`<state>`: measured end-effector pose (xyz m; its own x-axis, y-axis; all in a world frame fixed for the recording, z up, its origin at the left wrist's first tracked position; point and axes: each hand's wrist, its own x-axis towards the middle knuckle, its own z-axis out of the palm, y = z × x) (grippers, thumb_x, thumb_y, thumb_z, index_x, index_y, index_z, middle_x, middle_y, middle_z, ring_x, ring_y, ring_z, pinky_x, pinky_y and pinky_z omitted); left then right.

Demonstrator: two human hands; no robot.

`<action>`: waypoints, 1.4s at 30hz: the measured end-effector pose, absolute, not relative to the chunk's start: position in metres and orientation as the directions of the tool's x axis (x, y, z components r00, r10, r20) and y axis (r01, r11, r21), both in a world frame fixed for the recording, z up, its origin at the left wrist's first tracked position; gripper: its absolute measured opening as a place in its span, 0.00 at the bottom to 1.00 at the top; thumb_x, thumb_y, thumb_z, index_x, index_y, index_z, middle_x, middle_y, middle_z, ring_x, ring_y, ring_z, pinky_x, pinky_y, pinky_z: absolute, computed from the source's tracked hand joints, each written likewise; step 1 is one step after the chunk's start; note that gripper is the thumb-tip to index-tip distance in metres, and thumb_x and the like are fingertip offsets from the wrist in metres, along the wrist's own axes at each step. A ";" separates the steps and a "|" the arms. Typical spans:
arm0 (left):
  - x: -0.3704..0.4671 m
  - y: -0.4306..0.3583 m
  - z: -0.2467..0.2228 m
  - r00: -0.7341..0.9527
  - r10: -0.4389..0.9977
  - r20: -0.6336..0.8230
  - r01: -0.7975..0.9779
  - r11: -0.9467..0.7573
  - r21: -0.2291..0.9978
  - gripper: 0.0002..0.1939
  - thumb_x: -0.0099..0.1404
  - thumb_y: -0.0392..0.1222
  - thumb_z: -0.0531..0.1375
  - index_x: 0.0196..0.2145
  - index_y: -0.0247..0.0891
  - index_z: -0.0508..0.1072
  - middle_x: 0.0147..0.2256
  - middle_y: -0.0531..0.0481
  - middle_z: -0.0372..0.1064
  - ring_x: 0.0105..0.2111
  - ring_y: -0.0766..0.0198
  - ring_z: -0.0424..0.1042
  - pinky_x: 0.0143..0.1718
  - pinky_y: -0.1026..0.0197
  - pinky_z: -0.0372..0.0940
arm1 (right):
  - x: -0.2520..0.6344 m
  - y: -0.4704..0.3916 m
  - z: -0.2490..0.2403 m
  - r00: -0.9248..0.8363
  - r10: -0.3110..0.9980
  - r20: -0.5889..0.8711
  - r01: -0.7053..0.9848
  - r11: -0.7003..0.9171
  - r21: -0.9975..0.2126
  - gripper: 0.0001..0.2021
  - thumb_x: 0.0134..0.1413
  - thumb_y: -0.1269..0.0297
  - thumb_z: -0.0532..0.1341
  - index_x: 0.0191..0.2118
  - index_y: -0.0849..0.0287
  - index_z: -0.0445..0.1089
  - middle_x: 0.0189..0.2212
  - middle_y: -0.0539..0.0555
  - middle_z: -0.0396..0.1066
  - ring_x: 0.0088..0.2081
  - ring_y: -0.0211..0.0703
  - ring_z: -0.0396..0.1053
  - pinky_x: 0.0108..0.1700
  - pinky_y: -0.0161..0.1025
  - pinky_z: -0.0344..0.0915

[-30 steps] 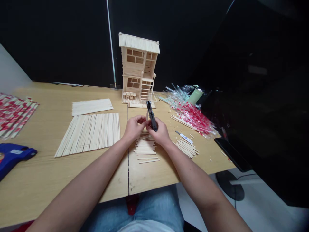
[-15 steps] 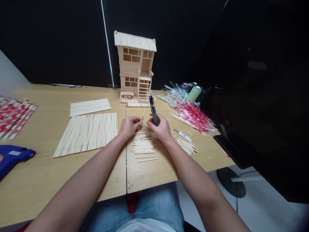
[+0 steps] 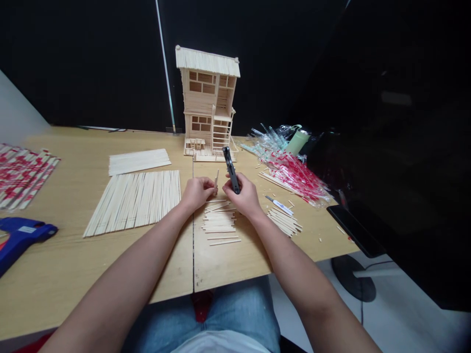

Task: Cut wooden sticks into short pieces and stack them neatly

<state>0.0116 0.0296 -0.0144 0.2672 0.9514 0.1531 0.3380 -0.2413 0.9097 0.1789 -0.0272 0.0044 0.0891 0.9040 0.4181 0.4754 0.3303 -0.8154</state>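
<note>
My left hand (image 3: 198,192) pinches a short wooden stick (image 3: 217,179) that stands nearly upright from the fingertips. In my right hand (image 3: 245,193) is a dark hand tool (image 3: 231,170), which looks like a pair of cutters; its head points up and away from me. Whether its jaws are apart I cannot tell. Below and between both hands lies a pile of short cut sticks (image 3: 220,219). A second small pile of sticks (image 3: 284,221) rests right of my right wrist, with a white-handled craft knife (image 3: 280,204) just beyond it.
A stick-built model house (image 3: 208,103) stands at the back. Flat stick panels (image 3: 136,201) lie left, near a blue glue gun (image 3: 25,233) and red-patterned packs (image 3: 25,171). Plastic-wrapped red and clear items (image 3: 294,176), a green cylinder (image 3: 298,142) and a black monitor (image 3: 355,230) are right.
The stick in my left hand has turned more upright. The dark tool in my right hand has tilted a little to the left. The view has shifted slightly.
</note>
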 end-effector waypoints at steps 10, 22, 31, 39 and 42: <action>0.010 0.030 -0.013 0.236 0.957 0.168 0.444 -0.260 0.858 0.04 0.55 0.38 0.65 0.28 0.35 0.77 0.27 0.49 0.77 0.28 0.63 0.74 0.32 0.62 0.65 | 0.184 -0.034 0.015 0.088 0.936 0.342 0.717 0.179 -0.673 0.15 0.53 0.58 0.64 0.45 0.60 0.72 0.33 0.53 0.75 0.34 0.45 0.71 0.39 0.39 0.64; 0.004 0.027 0.006 0.293 0.923 0.249 0.779 -0.381 0.498 0.07 0.64 0.36 0.59 0.36 0.34 0.78 0.35 0.42 0.79 0.35 0.57 0.76 0.38 0.60 0.65 | 0.180 -0.042 0.022 0.006 0.994 0.105 0.929 0.033 -0.368 0.17 0.59 0.48 0.61 0.40 0.59 0.71 0.36 0.59 0.77 0.37 0.51 0.74 0.34 0.38 0.58; 0.007 0.024 0.020 0.387 0.900 0.199 0.881 -0.425 0.207 0.12 0.66 0.32 0.53 0.39 0.34 0.76 0.35 0.38 0.77 0.36 0.52 0.76 0.35 0.59 0.63 | 0.176 -0.044 0.024 0.055 0.998 0.041 0.972 -0.044 -0.232 0.18 0.62 0.47 0.58 0.41 0.59 0.70 0.36 0.63 0.77 0.37 0.54 0.75 0.36 0.40 0.61; 0.011 0.017 0.030 0.371 0.912 0.175 0.907 -0.397 0.144 0.15 0.66 0.30 0.52 0.43 0.36 0.76 0.40 0.38 0.77 0.41 0.50 0.76 0.39 0.57 0.65 | 0.174 -0.038 0.020 0.100 0.993 0.055 0.979 -0.089 -0.186 0.17 0.64 0.51 0.57 0.43 0.60 0.73 0.37 0.64 0.78 0.40 0.55 0.76 0.39 0.41 0.64; 0.011 0.016 0.030 0.384 0.906 0.181 0.903 -0.409 0.134 0.15 0.66 0.31 0.51 0.43 0.37 0.77 0.41 0.38 0.77 0.42 0.50 0.76 0.39 0.57 0.65 | 0.174 -0.036 0.018 0.127 0.991 0.048 0.971 -0.115 -0.208 0.16 0.64 0.53 0.57 0.42 0.61 0.74 0.38 0.65 0.78 0.40 0.55 0.76 0.39 0.40 0.64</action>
<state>0.0110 0.0161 0.0297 0.3835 0.9057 0.1805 0.9026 -0.4090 0.1344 0.1740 -0.0358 0.0177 0.1274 0.9907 0.0480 0.9715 -0.1149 -0.2075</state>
